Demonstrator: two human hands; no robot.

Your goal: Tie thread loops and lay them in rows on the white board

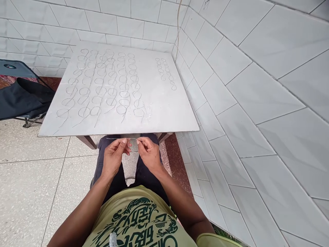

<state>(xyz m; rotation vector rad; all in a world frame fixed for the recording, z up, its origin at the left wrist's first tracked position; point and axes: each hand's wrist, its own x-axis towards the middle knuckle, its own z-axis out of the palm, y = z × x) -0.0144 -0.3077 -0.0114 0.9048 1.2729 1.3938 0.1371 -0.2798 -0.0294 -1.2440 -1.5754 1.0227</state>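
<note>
A thin wire stretches between my hands, just below the front edge of the white board. Part of it curves down in a loop between the fingers, and a straight end sticks out to the left. My left hand pinches it between thumb and forefinger. On the other side, my right hand pinches the wire too, thumb against forefinger. Beyond my hands, many wire loops with long tails lie in rows across the board's left half. A smaller group of wire rings lies toward the far right.
The white board rests on a table with wooden legs, above my knees. A tiled wall runs close along the right, another behind. At left stands a folding chair with dark cloth on it.
</note>
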